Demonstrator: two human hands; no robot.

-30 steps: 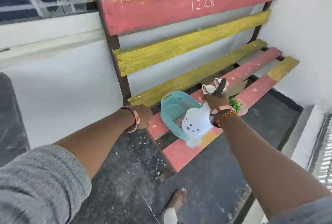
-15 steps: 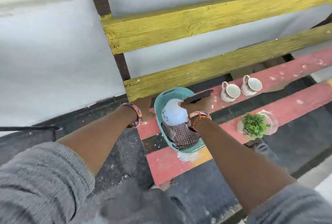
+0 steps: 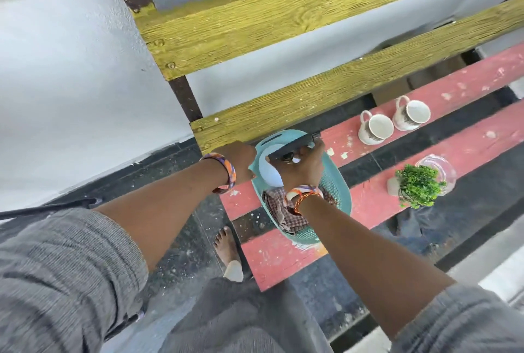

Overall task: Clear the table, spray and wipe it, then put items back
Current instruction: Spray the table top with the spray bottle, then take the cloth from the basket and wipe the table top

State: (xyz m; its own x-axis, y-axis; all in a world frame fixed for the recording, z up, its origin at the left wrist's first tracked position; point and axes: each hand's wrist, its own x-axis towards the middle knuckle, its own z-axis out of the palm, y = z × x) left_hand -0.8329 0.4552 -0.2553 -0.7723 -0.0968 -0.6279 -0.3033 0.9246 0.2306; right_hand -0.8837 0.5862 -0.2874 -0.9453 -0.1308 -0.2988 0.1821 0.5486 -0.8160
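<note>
A teal plastic basket (image 3: 338, 194) sits on the red slats of the bench (image 3: 442, 160). My right hand (image 3: 304, 165) grips the black head of a white spray bottle (image 3: 269, 171), which stands inside the basket. A checked cloth (image 3: 286, 213) lies crumpled in the basket under my wrist. My left hand (image 3: 239, 161) rests closed against the basket's left rim. Two white mugs (image 3: 375, 128) (image 3: 412, 113) stand on the back red slat. A small green plant (image 3: 418, 185) in a clear glass pot lies on the front slat.
Yellow back slats (image 3: 283, 21) rise behind the seat, against a white wall (image 3: 71, 77). Gaps between the red slats show the dark floor (image 3: 312, 304). My bare foot (image 3: 228, 250) stands by the bench's left end.
The view tilted down and closer to the bench. My right hand lowered the spray bottle from above the basket's edge into the basket. My left hand stayed at the basket's left rim.
</note>
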